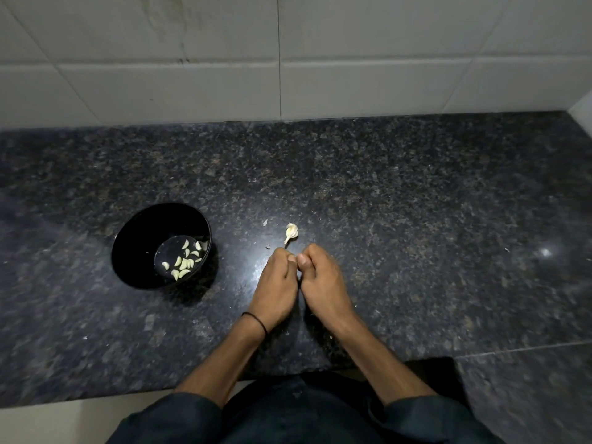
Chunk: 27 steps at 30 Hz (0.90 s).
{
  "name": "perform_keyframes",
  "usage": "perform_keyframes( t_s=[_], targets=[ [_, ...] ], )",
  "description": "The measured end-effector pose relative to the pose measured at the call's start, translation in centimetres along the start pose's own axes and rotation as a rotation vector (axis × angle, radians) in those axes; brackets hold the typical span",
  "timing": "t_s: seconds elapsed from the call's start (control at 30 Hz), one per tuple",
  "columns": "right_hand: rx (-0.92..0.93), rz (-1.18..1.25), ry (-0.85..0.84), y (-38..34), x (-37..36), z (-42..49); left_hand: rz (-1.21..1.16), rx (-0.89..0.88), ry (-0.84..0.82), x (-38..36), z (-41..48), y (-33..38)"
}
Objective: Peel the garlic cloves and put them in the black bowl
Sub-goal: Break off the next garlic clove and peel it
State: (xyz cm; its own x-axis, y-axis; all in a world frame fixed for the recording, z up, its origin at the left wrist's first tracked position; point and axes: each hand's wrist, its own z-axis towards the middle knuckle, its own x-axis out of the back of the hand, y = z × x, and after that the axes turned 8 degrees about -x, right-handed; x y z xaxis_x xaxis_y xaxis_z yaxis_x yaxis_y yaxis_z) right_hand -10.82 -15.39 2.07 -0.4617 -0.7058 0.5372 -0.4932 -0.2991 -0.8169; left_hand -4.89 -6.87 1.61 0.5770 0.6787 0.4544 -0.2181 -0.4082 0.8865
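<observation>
Lying just beyond hands (pixel 282 280): garlic bulb (pixel 291 233), seemingly part-stripped.

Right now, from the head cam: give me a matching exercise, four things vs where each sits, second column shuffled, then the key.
Things
1. black bowl
2. peeled cloves
3. unpeeled garlic piece
4. black band

Places
A. around the left wrist
B. on the counter, just beyond the left hand and right hand
C. on the counter, left of both hands
D. in the bottom of the bowl

Pairs: 1-C, 2-D, 3-B, 4-A
</observation>
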Motion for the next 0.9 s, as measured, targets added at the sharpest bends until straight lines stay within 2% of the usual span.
perform_keyframes(
  t_s=[0.1, 0.17, 0.3, 0.4, 0.67, 0.9],
  targets=[
    [-0.045, -0.043, -0.037, -0.1, -0.3, 0.1, 0.093, -0.096, -0.013, 0.0, 0.0, -0.5],
    [-0.087, -0.056, -0.02, -0.1, -0.3, 0.0, 0.057, -0.097, -0.044, -0.1, -0.2, -0.5],
    [-0.051, -0.072, 0.034, 0.2, 0.1, 0.0, -0.212, 0.061, -0.051, -0.4, -0.2, -0.5],
    [0.027, 0.003, 0.049, 0.3, 0.3, 0.1, -0.292, 0.13, -0.037, -0.6, -0.1, -0.7],
    [-0.052, -0.007, -0.005, 0.4, 0.2, 0.4, -0.001, -0.059, -0.061, 0.2, 0.0, -0.6],
    [-0.081, 0.034, 0.08, 0.9, 0.7, 0.2, -0.006, 0.014, -0.07, 0.1, 0.0, -1.2]
  ],
)
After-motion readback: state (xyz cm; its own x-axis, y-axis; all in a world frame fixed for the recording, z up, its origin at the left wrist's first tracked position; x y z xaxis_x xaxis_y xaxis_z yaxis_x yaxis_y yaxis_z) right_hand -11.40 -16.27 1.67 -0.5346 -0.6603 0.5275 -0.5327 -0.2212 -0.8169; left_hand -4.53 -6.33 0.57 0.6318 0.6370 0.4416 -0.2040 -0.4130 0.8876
